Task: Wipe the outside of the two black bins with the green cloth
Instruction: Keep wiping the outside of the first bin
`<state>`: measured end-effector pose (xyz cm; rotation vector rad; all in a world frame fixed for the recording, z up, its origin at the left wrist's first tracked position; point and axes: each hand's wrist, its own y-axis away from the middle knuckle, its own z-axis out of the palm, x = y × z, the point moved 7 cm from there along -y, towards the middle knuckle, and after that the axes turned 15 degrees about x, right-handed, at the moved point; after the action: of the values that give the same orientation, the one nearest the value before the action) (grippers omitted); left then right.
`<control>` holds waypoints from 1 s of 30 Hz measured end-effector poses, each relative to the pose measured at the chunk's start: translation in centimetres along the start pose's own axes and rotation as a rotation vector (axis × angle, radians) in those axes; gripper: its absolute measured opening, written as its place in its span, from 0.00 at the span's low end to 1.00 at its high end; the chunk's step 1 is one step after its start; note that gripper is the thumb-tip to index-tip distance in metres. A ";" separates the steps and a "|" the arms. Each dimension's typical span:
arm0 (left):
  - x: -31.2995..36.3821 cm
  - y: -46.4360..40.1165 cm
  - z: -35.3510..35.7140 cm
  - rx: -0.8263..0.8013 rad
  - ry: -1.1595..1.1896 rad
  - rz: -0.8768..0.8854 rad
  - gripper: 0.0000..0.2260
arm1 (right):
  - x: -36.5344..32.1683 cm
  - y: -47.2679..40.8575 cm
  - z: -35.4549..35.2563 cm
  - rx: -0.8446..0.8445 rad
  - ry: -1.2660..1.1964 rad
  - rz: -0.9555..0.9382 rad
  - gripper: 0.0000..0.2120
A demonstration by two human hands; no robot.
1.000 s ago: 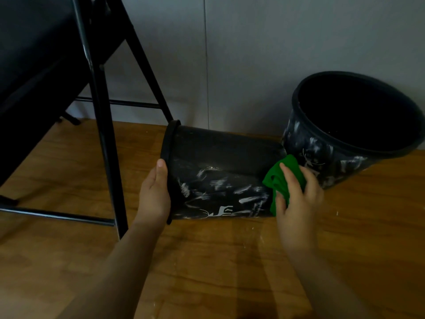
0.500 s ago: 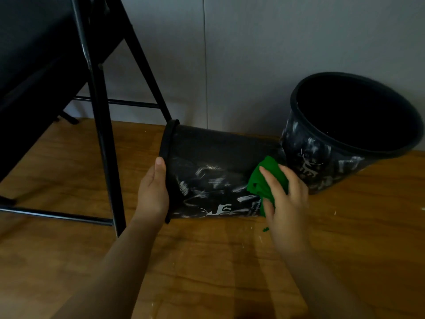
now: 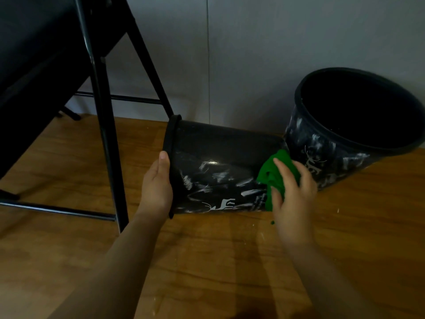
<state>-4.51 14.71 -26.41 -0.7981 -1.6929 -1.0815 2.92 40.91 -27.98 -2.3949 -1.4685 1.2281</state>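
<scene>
Lying sideways between both hands, black bin; left grip clasping its rim; right grip pinching green cloth
</scene>
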 end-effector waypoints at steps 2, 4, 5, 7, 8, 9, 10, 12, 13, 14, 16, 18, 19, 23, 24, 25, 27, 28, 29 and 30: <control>0.0 -0.1 0.1 -0.002 0.002 -0.004 0.17 | 1.0 -0.1 -0.6 0.071 0.023 0.111 0.31; 0.0 0.0 0.2 -0.008 0.004 -0.002 0.17 | 0.2 0.7 -0.6 0.068 0.031 0.100 0.31; 0.0 0.0 0.1 -0.006 0.005 -0.003 0.17 | -0.6 1.2 -0.3 0.034 0.011 0.063 0.32; -0.1 -0.1 0.0 -0.002 0.003 -0.002 0.17 | -2.2 2.1 0.4 -0.055 -0.023 -0.069 0.33; -0.1 -0.1 0.1 -0.002 0.002 0.000 0.17 | -2.6 2.2 0.6 -0.083 -0.027 -0.131 0.33; -0.1 -0.1 0.1 -0.001 0.002 0.003 0.18 | -2.4 1.9 0.7 -0.091 -0.031 -0.148 0.32; -0.1 -0.1 0.1 0.000 0.004 0.004 0.18 | -1.8 1.5 0.6 -0.079 -0.039 -0.106 0.32; -0.1 -0.1 0.1 0.005 0.007 0.000 0.18 | -0.2 0.6 0.0 0.007 -0.065 0.053 0.32; -0.1 -0.2 0.1 0.007 0.010 -0.002 0.17 | 0.1 0.5 -0.4 0.051 -0.070 0.105 0.31; -0.2 -0.2 0.2 0.009 0.017 -0.008 0.17 | -0.1 0.7 -0.5 0.069 -0.066 0.118 0.31; -0.2 -0.2 0.1 0.013 0.028 -0.017 0.17 | -1.6 1.4 0.0 0.013 -0.071 0.052 0.32; -0.2 -0.2 0.1 0.007 0.026 -0.011 0.17 | -3.5 2.1 0.8 -0.081 -0.091 -0.113 0.33; -0.2 -0.2 0.1 0.003 0.022 -0.007 0.17 | -4.1 2.3 1.1 -0.114 -0.101 -0.186 0.33; -0.1 -0.2 0.2 -0.018 0.018 0.003 0.18 | -2.2 1.1 0.6 -0.070 -0.114 -0.055 0.33; -0.1 -0.3 0.3 -0.015 0.020 -0.003 0.18 | -1.6 0.9 0.3 -0.023 -0.114 0.007 0.33; -0.1 -0.2 0.3 -0.012 0.022 -0.005 0.18 | -1.4 1.0 0.0 0.017 -0.107 0.045 0.33; 0.0 -0.1 0.3 -0.012 0.023 -0.001 0.17 | -2.2 1.5 0.1 0.033 -0.096 0.041 0.34; 0.0 -0.1 0.3 -0.013 0.023 0.001 0.17 | -3.1 2.0 0.4 0.006 -0.102 -0.001 0.35; 0.0 0.0 0.3 -0.016 0.026 0.003 0.17 | -4.0 2.5 0.9 -0.036 -0.114 -0.068 0.35; 0.0 0.0 0.2 -0.022 0.030 0.004 0.17 | -4.8 3.0 1.4 -0.085 -0.127 -0.144 0.35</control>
<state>-4.56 14.91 -26.46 -0.7948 -1.6562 -1.1056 3.06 35.13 -27.37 -2.2520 -1.7289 1.3318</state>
